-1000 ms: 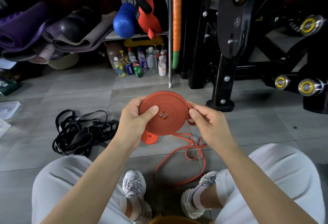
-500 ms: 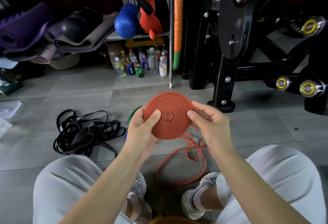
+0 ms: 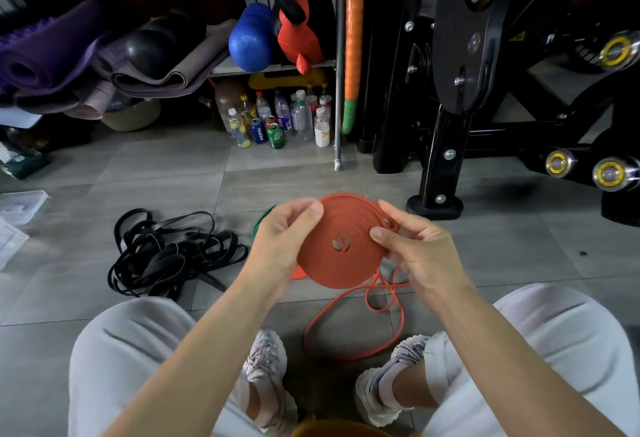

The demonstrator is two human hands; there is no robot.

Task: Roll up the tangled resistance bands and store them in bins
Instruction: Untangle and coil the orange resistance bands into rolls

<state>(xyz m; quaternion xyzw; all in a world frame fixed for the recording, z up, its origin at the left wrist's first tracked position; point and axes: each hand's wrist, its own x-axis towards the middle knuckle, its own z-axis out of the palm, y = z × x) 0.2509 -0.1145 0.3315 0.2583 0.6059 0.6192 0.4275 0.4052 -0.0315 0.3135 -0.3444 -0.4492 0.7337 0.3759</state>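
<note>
The flat orange rubber resistance band (image 3: 332, 270) is wound into a tight spiral disc with a small hole at its centre, its broad face turned up towards the camera. It is held in the air above the grey tiled floor (image 3: 519, 263), in front of the person's knees. Its unwound tail (image 3: 305, 336) drops from the lower right rim and lies in loose loops between the shoes.

The left hand (image 3: 277, 239) grips the disc's left edge, thumb at the upper rim and fingers curled behind. The right hand (image 3: 415, 246) pinches the right side, where a small loop of band stands out.

Half a second ago the left thumb lay flat on the face; it now sits at the rim. The right thumb has moved inward, near the centre hole.

A tangle of black bands (image 3: 166, 253) lies to the left.
</note>
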